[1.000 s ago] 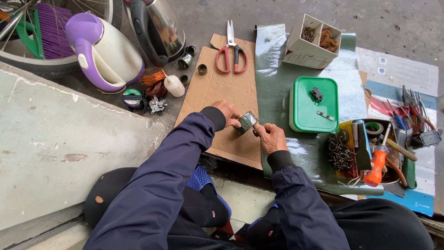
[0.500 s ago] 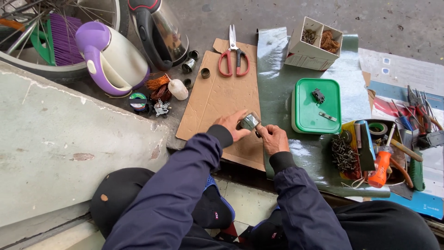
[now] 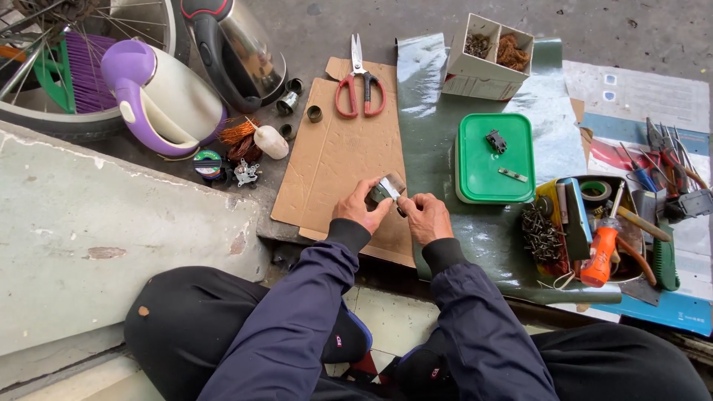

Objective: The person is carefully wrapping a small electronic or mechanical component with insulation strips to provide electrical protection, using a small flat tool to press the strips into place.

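Left hand: the left hand (image 3: 362,211) is cupping a small shiny grey metal cylinder (image 3: 388,186), fingers curled about its near side, pinching it
Right hand: the right hand (image 3: 425,216) is closing thumb and forefinger on the cylinder's right edge; what the fingertips are gripping cannot be told
Location: the cylinder is being held just above the flat brown cardboard sheet (image 3: 338,160), near its lower right corner
Change: against the earlier views, both hands are holding the same grip and place; only the camera is shifting, so the work on the piece is continuing
Surroundings: red-handled scissors (image 3: 359,79) are lying at the cardboard's top; a green plastic lidded box (image 3: 494,160) is sitting to the right
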